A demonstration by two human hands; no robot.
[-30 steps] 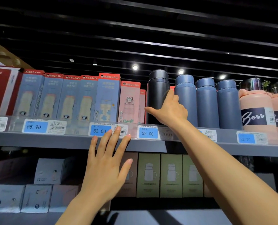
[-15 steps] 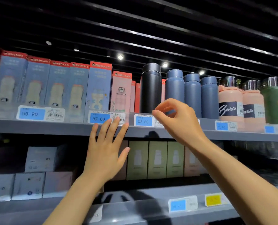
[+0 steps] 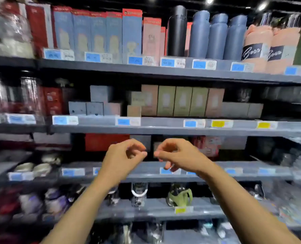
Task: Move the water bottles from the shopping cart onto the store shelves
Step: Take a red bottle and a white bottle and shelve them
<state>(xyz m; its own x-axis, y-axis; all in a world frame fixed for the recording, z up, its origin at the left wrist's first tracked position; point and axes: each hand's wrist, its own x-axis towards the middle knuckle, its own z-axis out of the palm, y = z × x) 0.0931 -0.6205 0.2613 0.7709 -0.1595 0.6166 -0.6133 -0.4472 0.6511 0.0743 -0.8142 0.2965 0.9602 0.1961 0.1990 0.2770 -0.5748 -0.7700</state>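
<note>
Matte black bottle [image 3: 177, 32], upright, shelved

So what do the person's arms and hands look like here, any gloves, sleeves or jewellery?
Both arms are bare as far as the frame shows, no sleeves visible. The left hand and right hand wear no gloves; no watch, bracelet or ring shows, though motion blur could hide small details.

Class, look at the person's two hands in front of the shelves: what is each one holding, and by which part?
Nothing. The left hand and right hand hang loosely curled and empty; the black bottle stands untouched on the top shelf.
</note>
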